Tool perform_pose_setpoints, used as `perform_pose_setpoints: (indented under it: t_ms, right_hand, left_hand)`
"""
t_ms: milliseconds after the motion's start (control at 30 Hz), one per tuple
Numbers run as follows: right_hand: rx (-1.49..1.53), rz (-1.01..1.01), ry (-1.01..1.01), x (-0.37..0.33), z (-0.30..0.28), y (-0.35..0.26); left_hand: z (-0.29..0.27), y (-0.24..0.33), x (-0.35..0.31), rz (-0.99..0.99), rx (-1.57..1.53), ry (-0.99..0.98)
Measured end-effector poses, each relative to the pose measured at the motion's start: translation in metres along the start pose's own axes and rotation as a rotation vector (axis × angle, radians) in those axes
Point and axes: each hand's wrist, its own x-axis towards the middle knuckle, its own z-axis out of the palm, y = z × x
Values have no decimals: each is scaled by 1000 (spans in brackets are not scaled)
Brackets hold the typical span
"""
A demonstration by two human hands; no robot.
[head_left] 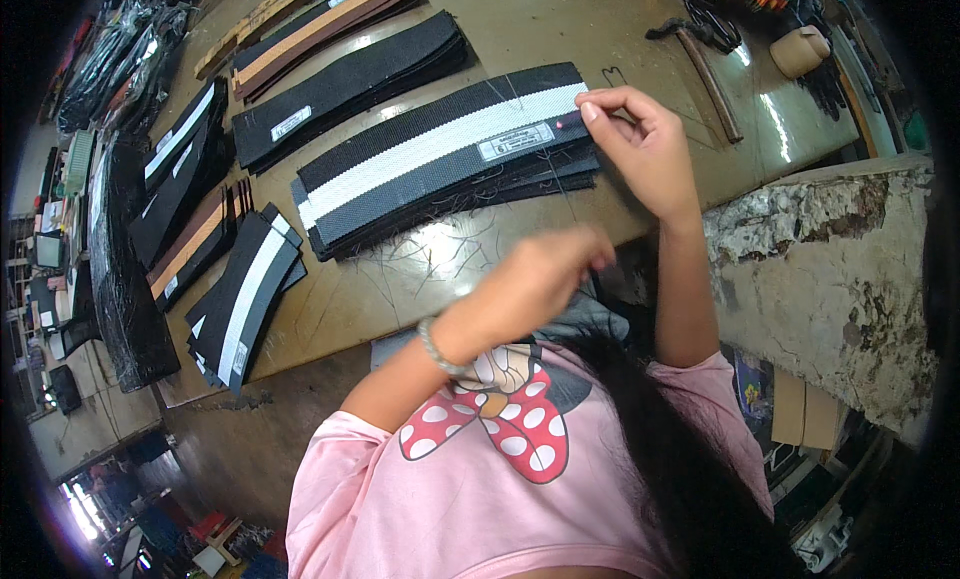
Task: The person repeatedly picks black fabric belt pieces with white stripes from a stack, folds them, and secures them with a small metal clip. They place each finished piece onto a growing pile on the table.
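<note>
A stack of woven strips, black, white and dark grey, lies on the table before me. The top woven strip (440, 134) has a small pale printed label near its right part. At that strip's right end, my right hand (640, 144) pinches the corner between thumb and finger. Nearer to my body, my left hand (550, 269) hovers below the stack, slightly blurred and with its fingers curled in. What those fingers hold is too small or hidden to make out. Loose thread (560, 174) hangs from the strip's lower edge toward that hand.
Beyond lies a stack of black strips (350, 94), with brown and tan strips (325, 39) behind it. More strips (240, 299) fan out at the left. A hammer (710, 84) and a tan jug-like object (800, 51) are at the far right. Thread scraps litter the table (330, 314).
</note>
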Motion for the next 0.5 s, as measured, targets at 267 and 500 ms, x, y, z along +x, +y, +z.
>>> perform_pose_setpoints:
  t_ms: [267, 500]
  right_hand:
    - [218, 15, 91, 6, -3, 13]
    - [274, 19, 151, 2, 2, 18]
  left_hand:
    - [-29, 18, 23, 136, 389, 241]
    - [-61, 13, 63, -28, 723, 324]
